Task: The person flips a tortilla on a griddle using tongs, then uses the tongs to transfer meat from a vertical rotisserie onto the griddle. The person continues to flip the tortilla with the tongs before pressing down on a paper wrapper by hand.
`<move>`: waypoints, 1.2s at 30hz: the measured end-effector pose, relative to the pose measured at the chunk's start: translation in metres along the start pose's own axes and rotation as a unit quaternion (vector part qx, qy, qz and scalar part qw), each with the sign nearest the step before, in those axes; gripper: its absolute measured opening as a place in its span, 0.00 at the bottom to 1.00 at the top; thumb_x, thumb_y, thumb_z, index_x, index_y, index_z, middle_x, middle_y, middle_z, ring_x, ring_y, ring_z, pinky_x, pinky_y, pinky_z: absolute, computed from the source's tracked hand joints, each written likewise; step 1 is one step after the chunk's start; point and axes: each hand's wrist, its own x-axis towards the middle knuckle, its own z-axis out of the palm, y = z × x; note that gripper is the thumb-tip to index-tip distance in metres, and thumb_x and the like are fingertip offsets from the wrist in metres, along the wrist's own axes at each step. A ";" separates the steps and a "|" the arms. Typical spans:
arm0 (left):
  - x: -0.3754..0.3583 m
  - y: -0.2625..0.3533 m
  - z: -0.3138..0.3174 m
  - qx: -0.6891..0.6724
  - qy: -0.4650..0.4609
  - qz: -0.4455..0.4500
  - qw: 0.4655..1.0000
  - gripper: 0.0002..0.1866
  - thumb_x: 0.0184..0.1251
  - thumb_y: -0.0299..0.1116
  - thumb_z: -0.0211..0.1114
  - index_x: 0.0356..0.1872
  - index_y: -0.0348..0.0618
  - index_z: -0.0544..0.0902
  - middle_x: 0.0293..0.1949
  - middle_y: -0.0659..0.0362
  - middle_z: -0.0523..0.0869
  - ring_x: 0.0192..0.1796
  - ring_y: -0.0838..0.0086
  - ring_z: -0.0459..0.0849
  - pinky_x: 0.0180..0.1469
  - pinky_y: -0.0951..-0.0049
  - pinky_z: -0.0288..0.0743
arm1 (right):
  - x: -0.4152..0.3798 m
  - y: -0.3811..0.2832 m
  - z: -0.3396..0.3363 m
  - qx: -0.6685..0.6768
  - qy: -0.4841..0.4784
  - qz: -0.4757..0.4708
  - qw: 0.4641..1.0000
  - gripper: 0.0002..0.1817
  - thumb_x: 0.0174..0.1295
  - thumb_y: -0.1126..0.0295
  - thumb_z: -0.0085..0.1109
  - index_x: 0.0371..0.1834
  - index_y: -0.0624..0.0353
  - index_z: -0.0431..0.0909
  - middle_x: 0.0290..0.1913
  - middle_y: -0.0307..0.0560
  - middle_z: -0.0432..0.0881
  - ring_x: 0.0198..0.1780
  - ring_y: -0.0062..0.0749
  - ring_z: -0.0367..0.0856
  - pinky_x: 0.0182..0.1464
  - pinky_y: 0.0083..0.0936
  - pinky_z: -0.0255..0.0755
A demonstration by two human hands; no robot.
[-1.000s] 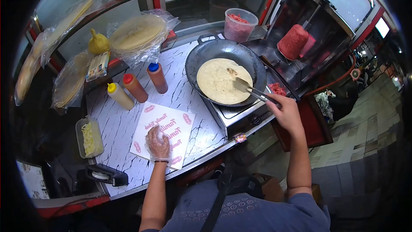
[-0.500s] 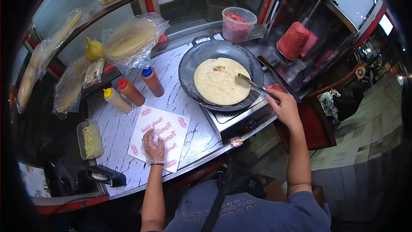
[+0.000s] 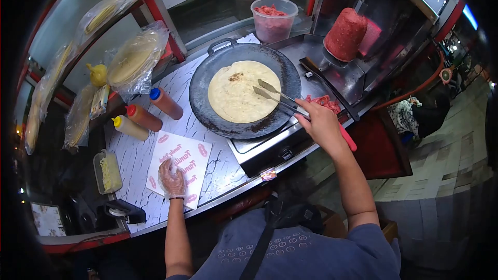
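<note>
While left hand presses paper, right hand holds tongs — over flatbread.

Wrapper print too small to read; left hand covers its lower corner.

Dim, fisheye-warped, dark vignetted edges

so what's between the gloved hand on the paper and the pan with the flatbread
In the head view, only bare marbled counter lies between the left hand, resting on the printed paper, and the black pan. The sauce bottles stand off to the side.
</note>
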 end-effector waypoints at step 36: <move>-0.001 -0.003 0.001 -0.071 0.044 -0.045 0.996 0.24 0.54 0.28 0.66 0.55 0.35 0.81 0.56 0.46 0.82 0.60 0.50 0.78 0.64 0.56 0.75 | 0.085 -0.050 0.039 -0.018 0.052 -0.306 0.950 0.18 0.61 0.73 0.65 0.55 0.59 0.84 0.35 0.47 0.81 0.36 0.41 0.84 0.38 0.34 0.77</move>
